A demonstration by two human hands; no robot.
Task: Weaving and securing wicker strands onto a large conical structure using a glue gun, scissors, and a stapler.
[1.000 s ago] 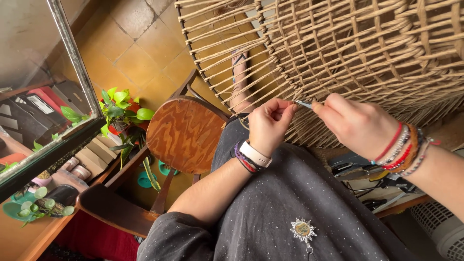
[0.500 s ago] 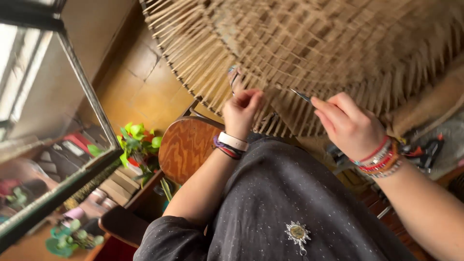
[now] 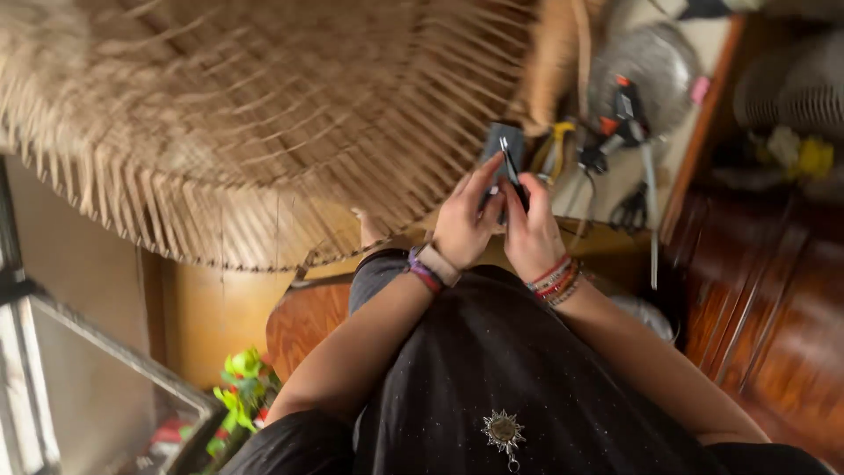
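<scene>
My left hand [image 3: 463,222] and my right hand [image 3: 531,230] are pressed close together above my lap, both pinching a thin dark metal tool [image 3: 508,163] that points upward. My left wrist wears a watch and a cord band; several beaded bracelets circle my right wrist. A large woven cane basket frame [image 3: 264,123], blurred, fills the upper left, with its lower edge just beyond my left hand. A bare foot [image 3: 371,230] shows under the frame's rim.
Hand tools, among them pliers with orange grips [image 3: 615,132] and scissors [image 3: 629,209], lie on the floor at upper right. A dark wooden cabinet [image 3: 774,308] stands at right. A wooden stool [image 3: 303,321] and a green plant [image 3: 242,387] sit at lower left.
The view has swung right. My hands, apart half a second ago, have come together on the thin tool, away from the frame's weave.
</scene>
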